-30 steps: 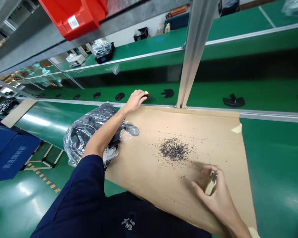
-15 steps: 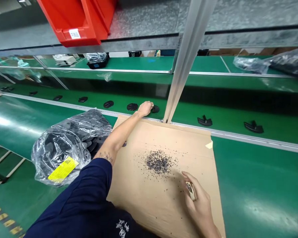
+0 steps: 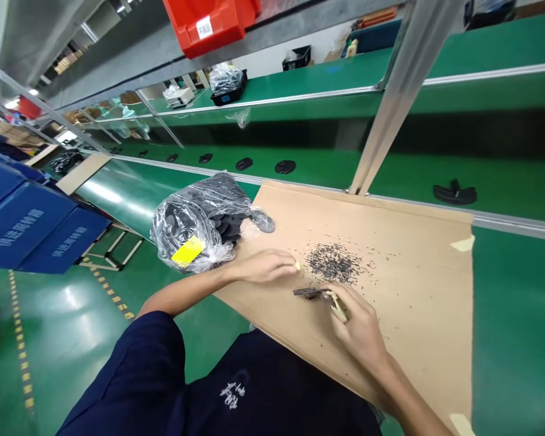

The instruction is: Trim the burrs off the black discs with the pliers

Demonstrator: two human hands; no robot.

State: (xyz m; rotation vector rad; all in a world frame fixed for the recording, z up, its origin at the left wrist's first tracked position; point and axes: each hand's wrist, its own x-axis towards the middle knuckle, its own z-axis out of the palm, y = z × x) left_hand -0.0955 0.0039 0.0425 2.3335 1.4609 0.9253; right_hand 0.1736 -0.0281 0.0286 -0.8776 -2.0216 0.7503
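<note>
Black plastic part [image 3: 305, 293] was pinched in right hand [image 3: 358, 316], fingers curled; left hand [image 3: 267, 266] was held loosely bent above cardboard sheet [image 3: 420, 339], grip unclear.

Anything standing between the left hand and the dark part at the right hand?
Nothing visible: brown sheet shows between the left hand and the dark part at the right hand. The pile of black bits lies to one side.

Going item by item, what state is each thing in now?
Right hand: holding a dark part.
Dark part: held by one end.
Left hand: apart from the dark part, grip unclear.
Black bits: loose, scattered.
Plastic bag: open, dark pieces showing.
Brown sheet: spread flat.
</note>
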